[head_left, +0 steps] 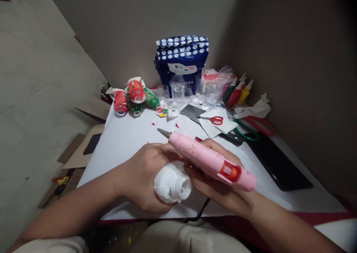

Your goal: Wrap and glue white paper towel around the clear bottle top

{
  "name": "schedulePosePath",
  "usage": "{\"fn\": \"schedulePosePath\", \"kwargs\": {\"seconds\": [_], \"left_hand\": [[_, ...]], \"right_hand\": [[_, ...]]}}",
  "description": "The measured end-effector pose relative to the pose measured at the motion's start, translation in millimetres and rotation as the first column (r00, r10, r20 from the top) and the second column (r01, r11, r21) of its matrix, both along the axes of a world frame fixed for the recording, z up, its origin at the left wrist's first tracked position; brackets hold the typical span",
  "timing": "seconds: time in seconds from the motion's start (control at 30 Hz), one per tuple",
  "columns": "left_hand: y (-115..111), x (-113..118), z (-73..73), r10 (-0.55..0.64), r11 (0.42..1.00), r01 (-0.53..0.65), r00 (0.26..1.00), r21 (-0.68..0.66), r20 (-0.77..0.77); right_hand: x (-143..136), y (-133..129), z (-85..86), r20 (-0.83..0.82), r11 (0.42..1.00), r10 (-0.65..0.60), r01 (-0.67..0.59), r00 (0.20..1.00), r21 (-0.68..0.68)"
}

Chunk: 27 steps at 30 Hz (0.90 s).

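My left hand (145, 175) is wrapped round a white-covered bottle (166, 182), whose open threaded neck points toward me and to the right. In my right hand (214, 178) is a pink glue gun (198, 152), held by its grip; an orange part shows in the slot at its rear. The metal nozzle points up and left, above my left hand and apart from the bottle's neck. A dark cord runs from below my right hand to the table's front edge. Small red scraps (176, 125) lie on the white table (125, 130) beyond my hands.
Painted red and green bottle animals (136, 93) stand back left. A blue bag (182, 59), clear cups (177, 87) and paint bottles (235, 95) line the back. Red-handled scissors (216, 120), green-handled scissors (247, 130) and a black tablet-like slab (281, 163) lie right. Cardboard (83, 145) is left of the table.
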<state>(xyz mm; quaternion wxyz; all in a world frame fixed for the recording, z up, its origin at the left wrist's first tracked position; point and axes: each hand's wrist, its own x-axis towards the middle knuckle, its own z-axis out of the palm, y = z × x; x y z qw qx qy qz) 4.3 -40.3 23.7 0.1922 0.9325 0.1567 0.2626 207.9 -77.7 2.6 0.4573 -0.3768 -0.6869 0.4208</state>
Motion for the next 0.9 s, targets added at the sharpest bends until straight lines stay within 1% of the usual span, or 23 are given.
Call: {"fn": "schedulePosePath", "kwargs": {"seconds": [0.13,0.2,0.23,0.33,0.4,0.43,0.47,0.53,0.67,0.73,0.83,0.9], "left_hand": [[-1.0,-0.7,0.2,0.048,0.997,-0.048,0.999,0.059,0.0],[-1.6,-1.5,-0.2,0.068,0.995,-0.066,0.997,0.071,-0.036],[-1.8,-1.8,-0.4,0.073,0.995,-0.069,0.996,0.075,-0.053],[-2.2,-2.2,-0.6,0.074,0.995,-0.067,0.993,0.075,-0.091],[-2.2,-2.2,-0.1,0.078,0.995,-0.072,0.992,0.07,-0.096],[-2.2,-2.2,0.5,0.08,0.995,-0.074,0.992,0.065,-0.095],[-2.2,-2.2,1.1,0.083,0.995,-0.078,0.992,0.06,-0.094],[-2.0,-2.3,2.2,0.088,0.995,-0.083,0.992,0.056,-0.086],[-1.5,-2.4,1.8,0.074,0.994,-0.071,0.997,0.08,-0.037],[-1.5,-2.4,1.2,0.076,0.994,-0.073,0.996,0.084,-0.035],[-2.2,-2.7,2.9,0.096,0.993,-0.091,0.993,0.071,-0.068],[-2.9,-3.7,6.5,0.099,0.994,-0.095,0.991,0.048,-0.094]], "right_hand": [[-8.9,-0.7,4.9,0.119,0.979,-0.111,0.13,0.987,-0.159],[-13.7,-1.9,0.3,0.153,0.951,-0.176,0.208,0.972,-0.23],[-15.5,-2.6,-3.6,0.149,0.936,-0.192,0.227,0.97,-0.269],[-17.2,-5.0,-14.1,0.081,0.907,-0.205,0.221,0.975,-0.358],[-15.4,-6.1,-14.7,0.062,0.902,-0.175,0.185,0.983,-0.39],[-13.9,-6.4,-12.8,0.073,0.897,-0.175,0.19,0.982,-0.399],[-12.2,-6.5,-9.7,0.087,0.896,-0.172,0.192,0.981,-0.401],[-8.9,-6.3,-2.6,0.092,0.912,-0.134,0.159,0.987,-0.378],[-7.2,-5.2,5.2,0.033,0.972,-0.042,0.048,0.999,-0.23],[-9.4,-4.5,5.1,0.039,0.98,-0.049,0.056,0.998,-0.192],[-11.0,-3.1,3.7,0.058,0.974,-0.111,0.12,0.992,-0.194],[-5.9,-3.2,1.5,0.034,0.969,-0.147,0.151,0.989,-0.198]]}}
